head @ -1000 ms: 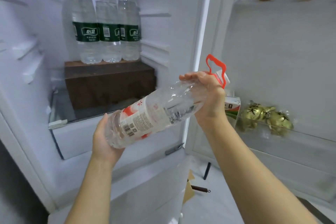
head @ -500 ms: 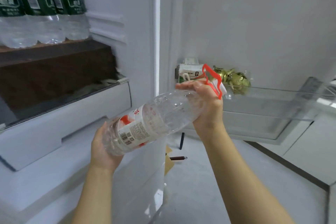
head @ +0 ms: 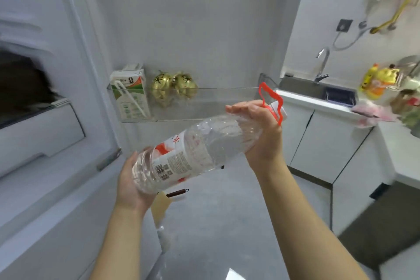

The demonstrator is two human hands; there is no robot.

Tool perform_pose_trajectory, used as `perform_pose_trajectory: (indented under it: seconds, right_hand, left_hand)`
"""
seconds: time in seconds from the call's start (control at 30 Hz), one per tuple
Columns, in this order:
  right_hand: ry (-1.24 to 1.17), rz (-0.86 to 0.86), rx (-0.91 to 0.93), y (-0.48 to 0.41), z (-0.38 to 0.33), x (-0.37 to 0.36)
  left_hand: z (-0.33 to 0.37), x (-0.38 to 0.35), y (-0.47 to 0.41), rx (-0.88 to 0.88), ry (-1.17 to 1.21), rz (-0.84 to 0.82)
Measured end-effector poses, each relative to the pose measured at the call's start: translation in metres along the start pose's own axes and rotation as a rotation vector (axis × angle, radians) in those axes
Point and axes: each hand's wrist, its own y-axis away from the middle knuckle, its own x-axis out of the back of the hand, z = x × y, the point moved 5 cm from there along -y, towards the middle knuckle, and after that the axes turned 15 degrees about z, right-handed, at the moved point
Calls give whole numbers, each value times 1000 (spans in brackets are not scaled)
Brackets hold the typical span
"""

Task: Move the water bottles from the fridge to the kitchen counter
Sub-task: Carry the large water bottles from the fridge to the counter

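Note:
A large clear water bottle [head: 204, 145] with a red-and-white label and a red carry handle [head: 271, 102] lies tilted in the air, neck up to the right. My left hand [head: 130, 185] cups its base from below. My right hand [head: 261, 129] grips its shoulder near the neck. The open fridge [head: 34, 134] is at the left, its shelves mostly out of frame. The kitchen counter [head: 316, 102] with a sink runs along the right.
The open fridge door shelf [head: 204, 104] holds a milk carton [head: 130, 95] and two gold-wrapped items [head: 173, 85]. A faucet [head: 322, 63] stands over the sink. Bags of food [head: 381, 84] crowd the counter's far right. White cabinets [head: 329, 148] lie below; grey floor ahead.
The view has swung right, away from the fridge shelves toward the counter and sink. Both hands still carry the bottle, now further right of the fridge.

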Motion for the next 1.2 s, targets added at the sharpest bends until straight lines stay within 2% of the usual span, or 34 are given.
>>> perform_pose_trajectory:
  seconds: [0.23, 0.43, 0.77, 1.07, 1.2]
  right_hand:
    - [38, 78, 35, -19, -67, 110]
    - [69, 134, 68, -28, -110, 193]
    - [168, 331, 128, -43, -175, 308]
    - [224, 500, 235, -83, -213, 388]
    - [256, 576, 327, -115, -227, 418]
  left_hand:
    - [-97, -60, 9, 48, 17, -40]
    - [-177, -102, 17, 129, -2, -140]
    - [-284, -190, 30, 288, -174, -309]
    - [-382, -268, -9, 472, -178, -456]
    - [-419, -317, -35, 470, -238, -540]
